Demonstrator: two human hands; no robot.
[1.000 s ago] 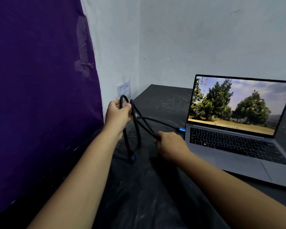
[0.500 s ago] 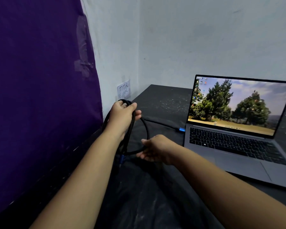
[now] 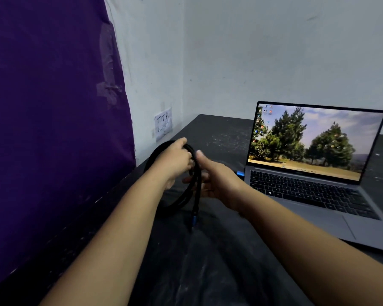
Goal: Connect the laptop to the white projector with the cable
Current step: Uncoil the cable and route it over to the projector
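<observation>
Black cable (image 3: 196,191) w/ blue plug ends, grey laptop (image 3: 332,208), purple cloth (image 3: 53,107), black speckled table (image 3: 219,133).

You are in a bare makeshift workroom, not a furnished office. Plain pale walls (image 3: 274,51) meet in a corner behind a scuffed black worktop (image 3: 219,133). A purple cloth (image 3: 49,107) is taped up along its left edge, a handwritten paper label (image 3: 163,123) is stuck beside it, and an open laptop (image 3: 314,164) stands at the right.
</observation>
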